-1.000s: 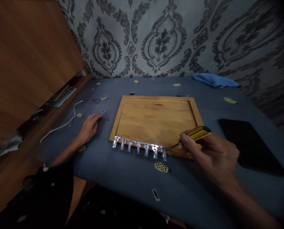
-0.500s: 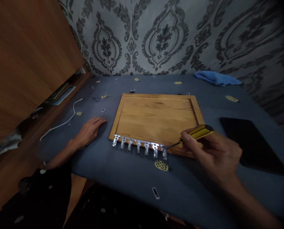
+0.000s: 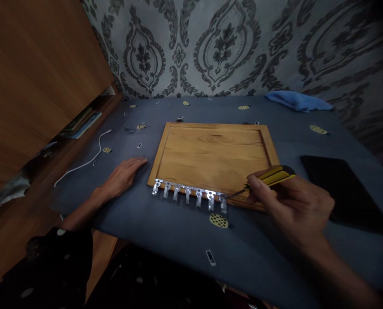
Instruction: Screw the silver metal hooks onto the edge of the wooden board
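Observation:
A wooden board (image 3: 213, 156) lies on a blue cloth-covered table (image 3: 165, 240). Along its near edge runs a silver metal rail with several hooks (image 3: 189, 195). My right hand (image 3: 291, 204) is closed round a yellow-and-black screwdriver (image 3: 268, 178), whose tip touches the rail's right end. My left hand (image 3: 123, 176) rests flat on the cloth, fingers stretched toward the board's near left corner, holding nothing.
A dark tablet (image 3: 342, 193) lies to the right. At the back right sits a blue cloth (image 3: 297, 101). A white cable (image 3: 88, 161) trails on the left near a wooden shelf unit (image 3: 40, 86). Small bits are scattered on the cloth.
My left hand has slid right along the cloth, closer to the board's left corner. My right hand keeps the screwdriver at the rail's right end.

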`<state>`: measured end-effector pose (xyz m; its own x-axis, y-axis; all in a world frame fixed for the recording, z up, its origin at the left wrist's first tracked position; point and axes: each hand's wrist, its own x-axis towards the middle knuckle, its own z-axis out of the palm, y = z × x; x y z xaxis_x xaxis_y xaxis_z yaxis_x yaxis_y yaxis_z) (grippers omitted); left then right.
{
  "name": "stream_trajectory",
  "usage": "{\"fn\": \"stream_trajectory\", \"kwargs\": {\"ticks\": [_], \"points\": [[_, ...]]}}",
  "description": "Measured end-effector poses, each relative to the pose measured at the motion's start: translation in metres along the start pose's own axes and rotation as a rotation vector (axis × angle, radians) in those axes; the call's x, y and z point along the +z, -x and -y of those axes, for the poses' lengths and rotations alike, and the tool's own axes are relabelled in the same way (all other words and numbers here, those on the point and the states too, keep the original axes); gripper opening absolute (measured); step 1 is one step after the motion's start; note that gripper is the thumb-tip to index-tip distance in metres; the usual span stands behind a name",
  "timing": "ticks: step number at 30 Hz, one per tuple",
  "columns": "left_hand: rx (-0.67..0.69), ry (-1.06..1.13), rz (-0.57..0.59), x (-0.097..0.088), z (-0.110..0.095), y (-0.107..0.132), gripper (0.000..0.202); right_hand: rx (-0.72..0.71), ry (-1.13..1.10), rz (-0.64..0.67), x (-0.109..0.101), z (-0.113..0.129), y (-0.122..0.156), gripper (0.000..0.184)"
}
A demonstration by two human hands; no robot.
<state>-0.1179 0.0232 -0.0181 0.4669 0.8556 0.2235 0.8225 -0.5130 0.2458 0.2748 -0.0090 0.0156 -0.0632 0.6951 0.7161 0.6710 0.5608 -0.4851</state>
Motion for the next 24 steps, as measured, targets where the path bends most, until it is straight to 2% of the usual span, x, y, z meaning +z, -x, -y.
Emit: {"fn": "stream_trajectory", "kwargs": {"ticks": [5, 11, 16, 19, 24], "points": [[-0.045, 0.012, 0.001, -0.008, -0.007, 0.005, 0.032, -0.026, 0.035, -0.002, 0.000, 0.000, 0.000, 0.030], [-0.142, 0.057, -0.019, -0.017, -0.019, 0.010, 0.033, 0.019, 0.024, 0.006, -0.002, -0.001, 0.004, 0.030], [-0.212, 0.051, -0.042, -0.024, -0.021, 0.013, 0.031, 0.061, 0.033, 0.009, -0.001, -0.001, 0.006, 0.036], [-0.220, 0.036, -0.026, -0.024, -0.023, 0.015, 0.028, 0.043, 0.042, 0.012, -0.001, -0.002, 0.006, 0.034], [-0.197, -0.013, 0.030, -0.018, -0.027, 0.019, 0.026, 0.094, 0.017, 0.010, 0.000, 0.000, 0.006, 0.031]]}}
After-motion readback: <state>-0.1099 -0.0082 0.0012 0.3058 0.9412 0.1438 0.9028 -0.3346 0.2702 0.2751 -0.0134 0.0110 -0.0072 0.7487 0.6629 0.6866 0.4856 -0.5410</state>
